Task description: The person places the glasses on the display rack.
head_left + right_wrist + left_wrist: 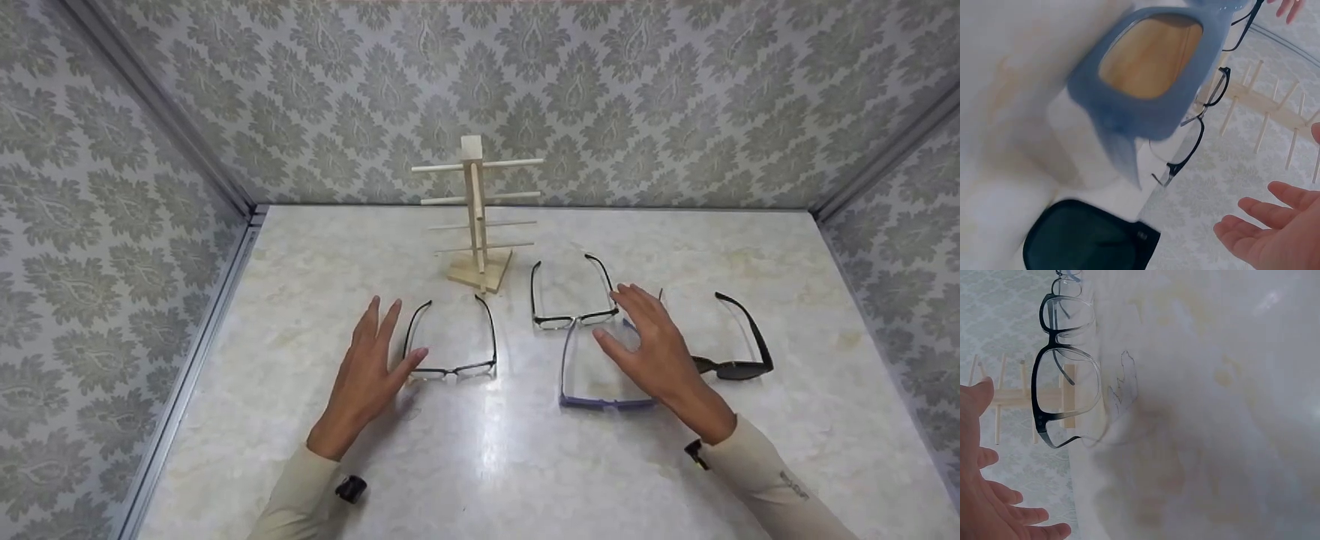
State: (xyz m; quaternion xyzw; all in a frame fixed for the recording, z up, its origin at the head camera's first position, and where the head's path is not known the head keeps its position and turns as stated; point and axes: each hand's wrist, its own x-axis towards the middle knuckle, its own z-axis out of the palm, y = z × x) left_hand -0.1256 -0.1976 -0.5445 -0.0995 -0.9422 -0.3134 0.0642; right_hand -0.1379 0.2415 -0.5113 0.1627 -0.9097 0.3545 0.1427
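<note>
Left hand point(365, 371) just beside the black-topped glasses point(1053, 338), right hand point(660, 356) by the blue pair point(609, 404) — fingers point(367, 324) spread loose on both, nothing gripped. Both pairs sit on the desk point(555, 480) — wooden rack point(472, 187) further back.

legible text: none | right sleeve point(766, 476): unreadable print point(793, 485) | sunglasses point(1084, 239): unreadable mark point(1141, 235)

Sunglasses point(742, 370) partly hidden; sleeve print point(793, 485) illegible.
</note>
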